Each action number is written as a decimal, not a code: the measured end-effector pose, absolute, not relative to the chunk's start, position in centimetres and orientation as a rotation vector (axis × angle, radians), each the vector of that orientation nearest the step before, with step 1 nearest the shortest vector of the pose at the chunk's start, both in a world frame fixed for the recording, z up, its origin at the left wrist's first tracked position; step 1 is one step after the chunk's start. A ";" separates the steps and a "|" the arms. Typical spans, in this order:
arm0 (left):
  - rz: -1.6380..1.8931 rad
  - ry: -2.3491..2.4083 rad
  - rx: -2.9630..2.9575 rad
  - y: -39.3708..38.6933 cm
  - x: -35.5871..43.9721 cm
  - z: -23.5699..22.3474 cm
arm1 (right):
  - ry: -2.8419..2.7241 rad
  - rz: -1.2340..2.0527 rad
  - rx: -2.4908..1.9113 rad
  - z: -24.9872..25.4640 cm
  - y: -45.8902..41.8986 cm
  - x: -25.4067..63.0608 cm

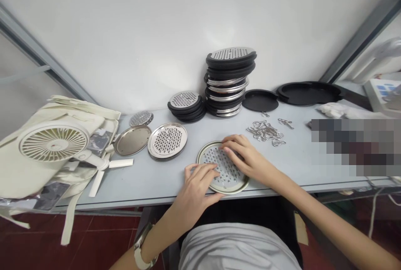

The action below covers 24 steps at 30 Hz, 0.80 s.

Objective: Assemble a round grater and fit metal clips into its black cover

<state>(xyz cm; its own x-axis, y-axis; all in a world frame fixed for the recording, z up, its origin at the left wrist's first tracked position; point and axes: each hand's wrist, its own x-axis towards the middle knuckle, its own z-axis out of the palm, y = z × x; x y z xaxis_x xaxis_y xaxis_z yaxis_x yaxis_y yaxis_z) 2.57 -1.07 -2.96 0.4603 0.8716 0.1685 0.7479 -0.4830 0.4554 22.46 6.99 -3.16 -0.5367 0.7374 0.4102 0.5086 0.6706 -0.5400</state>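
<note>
The round metal plate (228,179) is silver, with small holes in a diamond pattern; the stacked rings (230,69) are black.

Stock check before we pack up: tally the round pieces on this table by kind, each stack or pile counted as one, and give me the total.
Black-rimmed grater stacks: 2
Flat black plastic trays: 2
Plain steel discs: 1
Perforated steel discs: 3
Total: 8

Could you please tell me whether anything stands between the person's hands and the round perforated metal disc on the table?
Nothing visible does: the left hand and the right hand both lie directly on the perforated metal disc.
</note>
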 end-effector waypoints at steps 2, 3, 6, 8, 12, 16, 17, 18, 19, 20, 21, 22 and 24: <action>0.571 1.364 2.433 -1.2 2.5 -2.9 | -2.290 0.470 -0.969 -3.1 8.4 21.9; 0.585 1.354 2.450 -1.2 2.4 -2.8 | -2.310 0.471 -0.960 -3.1 8.9 21.6; 0.620 1.335 2.470 -1.3 2.3 -2.7 | -2.314 0.503 -0.966 -3.5 9.3 20.9; 0.615 1.315 2.482 -1.4 2.3 -2.8 | -2.288 0.510 -0.986 -3.7 9.2 20.7; 0.610 1.264 2.552 -1.4 2.5 -3.3 | -2.279 0.517 -0.998 -3.9 9.0 20.7; 0.691 1.230 2.581 -1.3 2.6 -3.8 | -2.284 0.527 -1.003 -4.0 9.3 20.6; 0.701 1.225 2.583 -1.3 2.6 -3.8 | -2.287 0.534 -1.002 -4.0 9.3 20.6; 0.702 1.222 2.585 -1.3 2.6 -3.9 | -2.291 0.542 -0.999 -4.0 9.4 20.5; 0.698 1.223 2.587 -1.3 2.6 -3.9 | -2.295 0.547 -0.995 -4.0 9.4 20.5; 0.696 1.222 2.590 -1.3 2.6 -4.0 | -2.299 0.550 -0.990 -4.0 9.4 20.5; 0.695 1.221 2.591 -1.3 2.6 -4.0 | -2.301 0.550 -0.985 -3.9 9.4 20.5; 0.697 1.220 2.587 -1.3 2.6 -3.9 | -2.301 0.549 -0.980 -3.9 9.4 20.5; 0.702 1.215 2.574 -1.2 2.6 -3.9 | -2.297 0.549 -0.974 -3.9 9.3 20.5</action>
<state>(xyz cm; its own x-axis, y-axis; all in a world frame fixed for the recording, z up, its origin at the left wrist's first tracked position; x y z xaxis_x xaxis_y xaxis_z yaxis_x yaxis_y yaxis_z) 2.60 -1.24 -3.90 0.5468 0.7697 0.3294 0.6700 -0.6382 0.3792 20.49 9.32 -3.86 -0.5666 0.7470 0.3477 0.5092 0.6492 -0.5650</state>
